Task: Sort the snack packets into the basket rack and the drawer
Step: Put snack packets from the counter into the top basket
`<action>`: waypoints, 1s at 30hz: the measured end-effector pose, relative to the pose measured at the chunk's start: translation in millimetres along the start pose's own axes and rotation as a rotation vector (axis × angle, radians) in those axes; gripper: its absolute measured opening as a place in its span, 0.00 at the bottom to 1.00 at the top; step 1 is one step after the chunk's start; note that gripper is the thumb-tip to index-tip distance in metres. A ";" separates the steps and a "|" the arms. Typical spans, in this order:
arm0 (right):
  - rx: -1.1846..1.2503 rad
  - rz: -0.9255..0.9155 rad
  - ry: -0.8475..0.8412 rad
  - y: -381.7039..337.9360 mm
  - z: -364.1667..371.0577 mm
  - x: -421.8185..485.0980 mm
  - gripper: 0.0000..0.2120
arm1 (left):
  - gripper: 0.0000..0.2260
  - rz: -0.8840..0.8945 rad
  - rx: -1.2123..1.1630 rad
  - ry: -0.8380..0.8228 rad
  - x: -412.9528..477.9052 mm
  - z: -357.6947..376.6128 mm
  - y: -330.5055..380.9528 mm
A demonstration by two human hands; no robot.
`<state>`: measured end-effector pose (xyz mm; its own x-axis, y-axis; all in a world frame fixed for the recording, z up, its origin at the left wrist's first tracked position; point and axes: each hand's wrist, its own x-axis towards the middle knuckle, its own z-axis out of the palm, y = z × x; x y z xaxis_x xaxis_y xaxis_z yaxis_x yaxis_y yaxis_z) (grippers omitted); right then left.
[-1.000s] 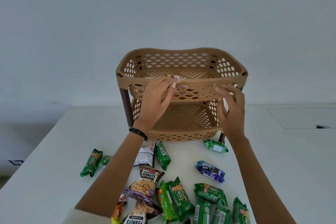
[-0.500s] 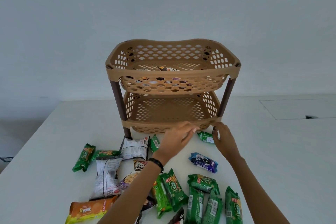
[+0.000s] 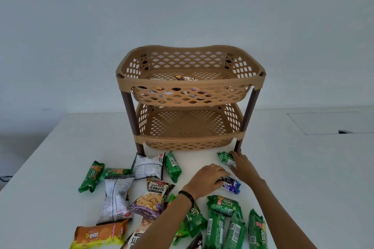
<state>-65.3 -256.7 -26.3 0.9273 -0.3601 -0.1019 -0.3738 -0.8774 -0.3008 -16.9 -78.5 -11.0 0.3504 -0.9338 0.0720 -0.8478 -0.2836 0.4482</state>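
1. The small green packet (image 3: 225,157) lay flat on the table (image 3: 303,178), just at 7 o'clock of the front right leg of the basket rack (image 3: 190,84). Its right end was pinched between the thumb and fingers of the right hand (image 3: 243,166).
2. The blue packet (image 3: 232,185) lay near, at 6 o'clock of the small green packet. Its left end was covered and gripped by the curled fingers of the left hand (image 3: 208,178), whose wrist bore a black wristband (image 3: 187,196).
3. The basket rack stood upright at 12 o'clock of both hands, with two tan lattice tiers on dark brown legs. A few sorted packets (image 3: 185,78) were seen in the upper tier, toward its front middle.
4. At 9 o'clock of the left hand, an upright green packet (image 3: 172,166) lay beside a white packet (image 3: 148,166). Further toward 9 o'clock lay two green packets (image 3: 92,176).
5. At 8 o'clock of the left hand, a salted peanuts packet (image 3: 152,198) lay partly under the left forearm, with a second white packet (image 3: 116,198) just at its 9 o'clock.
6. An orange Treat packet (image 3: 99,233) lay at 7 o'clock, by the near table edge.
7. A cluster of green packets (image 3: 224,204) was spread at 6 o'clock of the blue packet, between the two forearms and under the right one.
8. A recessed panel (image 3: 323,123) was set in the table at 3 o'clock of the rack, well apart from it.
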 end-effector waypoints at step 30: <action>0.488 0.035 0.247 29.0 -115.4 -73.7 0.20 | 0.20 -0.131 -0.134 0.096 -8.1 -7.7 3.9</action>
<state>-146.6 -292.2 81.9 0.8605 -0.5017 0.0883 -0.2978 -0.6359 -0.7120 -20.0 -70.3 -3.0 0.4963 -0.8638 0.0870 -0.7340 -0.3639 0.5735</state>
